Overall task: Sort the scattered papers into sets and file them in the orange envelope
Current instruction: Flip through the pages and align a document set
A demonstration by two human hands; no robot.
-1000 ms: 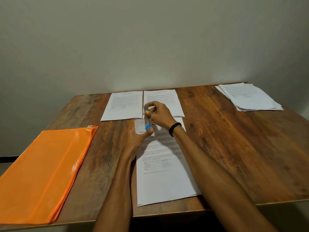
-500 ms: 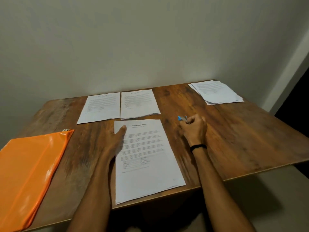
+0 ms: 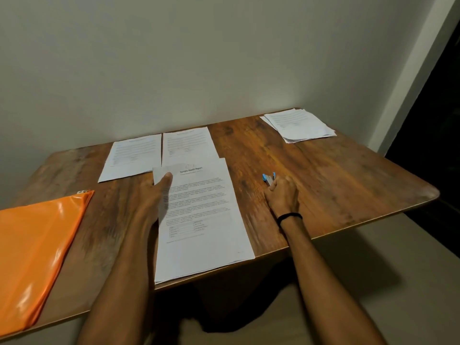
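Note:
A white paper set headed "Sample Health Report" (image 3: 199, 220) lies in front of me, its near end over the table edge. My left hand (image 3: 149, 195) pinches its top left corner, which is slightly lifted, with the thumb on top. My right hand (image 3: 283, 197) rests on the wood to the right of the set, fingers curled round a small blue stapler (image 3: 268, 177). The orange envelope (image 3: 37, 245) lies flat at the near left. Two more paper sets (image 3: 134, 155) (image 3: 189, 143) lie side by side behind the front one.
A loose stack of papers (image 3: 298, 125) sits at the far right corner of the wooden table (image 3: 348, 185). A plain wall stands right behind the table. A dark doorway opens at the right.
My right hand carried the stapler from the set's top left corner to the table on the right. My left hand stayed at that corner. The view turned to the right.

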